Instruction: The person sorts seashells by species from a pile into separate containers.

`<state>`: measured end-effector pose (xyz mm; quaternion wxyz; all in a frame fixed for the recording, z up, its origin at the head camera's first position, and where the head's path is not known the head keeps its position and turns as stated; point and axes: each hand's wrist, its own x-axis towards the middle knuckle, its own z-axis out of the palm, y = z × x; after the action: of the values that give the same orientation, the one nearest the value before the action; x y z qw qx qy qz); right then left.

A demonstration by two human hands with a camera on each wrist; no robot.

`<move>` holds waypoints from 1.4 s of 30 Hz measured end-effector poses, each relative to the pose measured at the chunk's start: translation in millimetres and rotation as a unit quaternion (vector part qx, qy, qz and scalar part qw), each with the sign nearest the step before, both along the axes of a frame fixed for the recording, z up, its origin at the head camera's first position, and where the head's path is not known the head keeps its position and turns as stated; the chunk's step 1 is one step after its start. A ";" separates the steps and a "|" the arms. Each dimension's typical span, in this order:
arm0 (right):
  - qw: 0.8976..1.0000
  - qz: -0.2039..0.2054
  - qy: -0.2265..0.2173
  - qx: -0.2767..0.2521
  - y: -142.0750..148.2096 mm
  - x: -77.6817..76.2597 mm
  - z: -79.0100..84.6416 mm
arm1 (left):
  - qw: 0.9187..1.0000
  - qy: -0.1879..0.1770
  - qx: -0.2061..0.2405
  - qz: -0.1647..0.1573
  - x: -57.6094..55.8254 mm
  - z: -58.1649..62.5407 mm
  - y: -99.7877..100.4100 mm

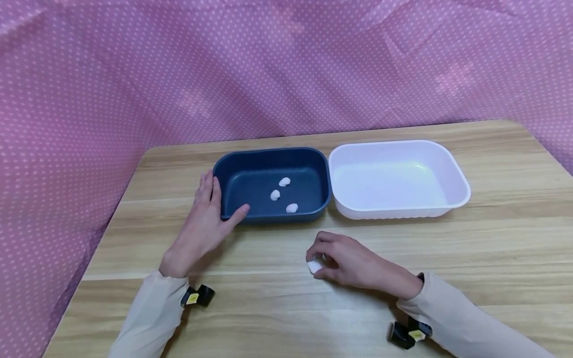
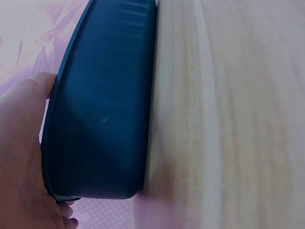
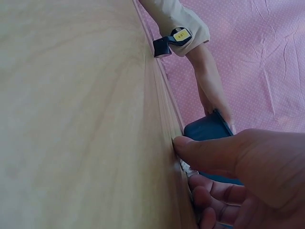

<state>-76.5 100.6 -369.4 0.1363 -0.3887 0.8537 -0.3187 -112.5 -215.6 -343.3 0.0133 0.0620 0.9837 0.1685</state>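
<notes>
On the table, my right hand [image 1: 349, 261] has its thumb and fingers around a white seashell [image 1: 315, 266], pinching it. In the right wrist view the thumb and curled fingers mostly hide that shell [image 3: 187, 168]. My left hand [image 1: 202, 228] rests on the left front corner of a dark blue basin [image 1: 275, 219]. Its fingers lie fairly straight along the left side, and the thumb reaches over the front rim. Three small white shells lie inside this basin: one shell [image 1: 284, 182] at the back, another [image 1: 275, 195] in the middle, a third [image 1: 292, 208] near the front.
To the right of the blue basin, nearly touching it, stands a white basin [image 1: 403, 211]. Both are on a wooden table [image 1: 268, 318]. A pink dotted cloth [image 1: 268, 69] hangs behind and at the sides. Each wrist wears a small black camera [image 1: 206, 295].
</notes>
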 end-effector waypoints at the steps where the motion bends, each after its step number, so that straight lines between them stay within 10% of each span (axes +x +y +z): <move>1: 1.000 0.001 0.001 0.000 0.2 0.0 0.0 | 1.000 0.000 0.000 -0.001 0.0 0.4 0.1; 42: 1.000 -0.006 -0.012 0.000 -2.1 -1.7 4.2 | 1.000 -0.007 0.000 -0.001 -1.2 0.2 0.2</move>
<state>-78.2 98.5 -365.2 0.1447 -0.3798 0.8541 -0.3245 -113.7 -215.4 -343.1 0.0201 0.0615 0.9836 0.1686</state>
